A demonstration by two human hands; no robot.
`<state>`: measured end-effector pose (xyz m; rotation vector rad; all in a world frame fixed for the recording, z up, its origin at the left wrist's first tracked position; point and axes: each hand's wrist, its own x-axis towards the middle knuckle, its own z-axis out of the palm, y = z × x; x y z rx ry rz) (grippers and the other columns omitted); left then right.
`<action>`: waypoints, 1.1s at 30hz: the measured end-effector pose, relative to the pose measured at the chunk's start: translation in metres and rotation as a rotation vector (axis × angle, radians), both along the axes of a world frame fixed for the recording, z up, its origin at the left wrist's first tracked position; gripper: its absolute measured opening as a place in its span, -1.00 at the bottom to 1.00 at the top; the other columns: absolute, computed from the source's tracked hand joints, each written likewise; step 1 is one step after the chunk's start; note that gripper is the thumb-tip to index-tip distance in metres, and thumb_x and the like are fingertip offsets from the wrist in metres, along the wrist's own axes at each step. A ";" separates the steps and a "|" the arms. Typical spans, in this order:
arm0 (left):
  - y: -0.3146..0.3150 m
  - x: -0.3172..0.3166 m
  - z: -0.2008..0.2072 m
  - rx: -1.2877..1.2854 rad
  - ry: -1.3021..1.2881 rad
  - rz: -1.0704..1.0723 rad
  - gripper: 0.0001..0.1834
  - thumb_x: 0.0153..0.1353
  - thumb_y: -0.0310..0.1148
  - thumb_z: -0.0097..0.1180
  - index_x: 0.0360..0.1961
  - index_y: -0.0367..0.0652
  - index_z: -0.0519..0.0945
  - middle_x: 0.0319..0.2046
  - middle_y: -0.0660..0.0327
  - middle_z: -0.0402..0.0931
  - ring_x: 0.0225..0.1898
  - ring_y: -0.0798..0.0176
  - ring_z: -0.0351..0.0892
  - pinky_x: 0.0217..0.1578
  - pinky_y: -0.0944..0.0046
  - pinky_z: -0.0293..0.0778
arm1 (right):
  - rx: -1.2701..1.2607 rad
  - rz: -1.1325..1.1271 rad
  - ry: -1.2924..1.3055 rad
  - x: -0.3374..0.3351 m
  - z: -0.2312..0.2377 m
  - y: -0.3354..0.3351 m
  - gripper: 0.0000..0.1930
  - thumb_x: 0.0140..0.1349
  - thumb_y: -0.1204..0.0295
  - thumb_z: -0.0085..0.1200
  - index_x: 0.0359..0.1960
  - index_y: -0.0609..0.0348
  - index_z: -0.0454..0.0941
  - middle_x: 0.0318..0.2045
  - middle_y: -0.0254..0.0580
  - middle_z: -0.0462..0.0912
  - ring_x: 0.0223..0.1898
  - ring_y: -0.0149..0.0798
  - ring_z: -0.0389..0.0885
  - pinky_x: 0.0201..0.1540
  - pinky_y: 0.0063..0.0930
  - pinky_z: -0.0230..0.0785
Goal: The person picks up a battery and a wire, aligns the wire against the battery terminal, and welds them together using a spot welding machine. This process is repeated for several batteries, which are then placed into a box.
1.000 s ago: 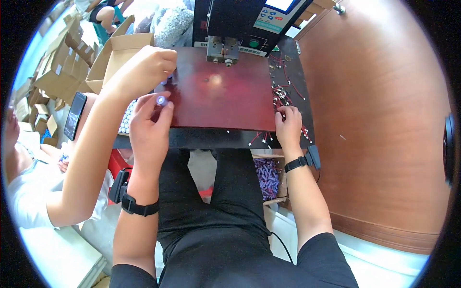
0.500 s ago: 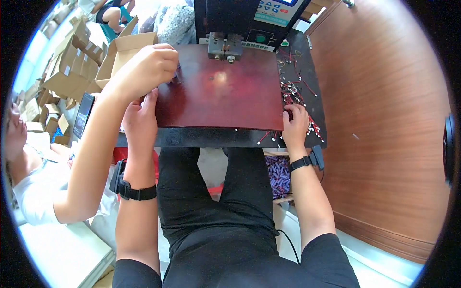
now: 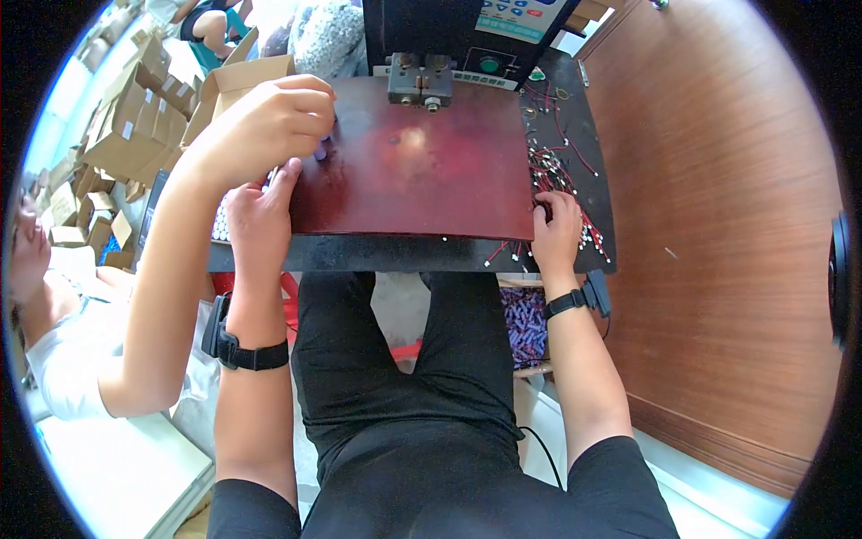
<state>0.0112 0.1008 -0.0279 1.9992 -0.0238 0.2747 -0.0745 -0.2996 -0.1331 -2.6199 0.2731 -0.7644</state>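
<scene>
My left hand (image 3: pixel 260 216) is at the left edge of a dark red board (image 3: pixel 422 193), its thumb pointing up and its fingers curled. A red bit shows by the thumb; what the fingers hold is hidden. Beside it, white round ends (image 3: pixel 221 225) of several small cylinders show. My right hand (image 3: pixel 558 229) is at the board's right edge, fingers bent among red and black wires (image 3: pixel 561 171) with white connectors; what they grip is hidden. Another person's hand (image 3: pixel 292 117) reaches over my left hand, with small purple cylinders (image 3: pixel 321 148) beneath its fingers on the board.
A black machine (image 3: pixel 417 36) with a metal block (image 3: pixel 419 83) stands behind the board. An open cardboard box (image 3: pixel 256 79) sits at the far left. Below the black table (image 3: pixel 386 256), a container holds purple cylinders (image 3: pixel 523 328). A wooden panel (image 3: pixel 718 225) rises at the right.
The other person's hand has shifted slightly, and purple cylinders now show under it. The white round ends beside my left hand have come into sight. My right hand stays among the wires.
</scene>
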 end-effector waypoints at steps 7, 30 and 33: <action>-0.015 -0.001 0.001 -0.108 -0.026 0.002 -0.61 0.39 -0.33 0.25 0.14 -0.34 0.66 -0.14 0.12 0.74 -0.10 0.35 0.64 0.04 0.33 0.49 | -0.013 -0.012 -0.015 0.001 0.003 -0.005 -0.84 0.24 0.53 0.15 -0.15 0.19 0.63 -0.06 -0.09 0.62 0.02 0.02 0.56 0.12 -0.14 0.40; -0.029 0.020 0.005 -0.050 0.079 -0.110 -0.23 0.11 -0.22 0.48 0.33 -0.22 0.47 -0.02 -0.04 0.67 -0.02 0.11 0.67 0.09 0.19 0.53 | 0.052 0.012 -0.017 0.000 0.000 -0.008 -0.73 0.16 0.66 0.02 -0.10 0.27 0.61 -0.09 -0.06 0.60 -0.10 -0.07 0.59 0.01 -0.24 0.49; -0.031 0.027 0.012 -0.031 0.115 -0.130 -0.27 0.10 -0.21 0.50 0.27 -0.24 0.51 0.02 -0.07 0.63 0.04 0.08 0.64 0.11 0.16 0.51 | 0.067 0.004 0.005 0.000 0.000 -0.008 -0.73 0.15 0.67 0.02 -0.10 0.27 0.61 -0.09 -0.06 0.60 -0.10 -0.07 0.60 0.01 -0.24 0.49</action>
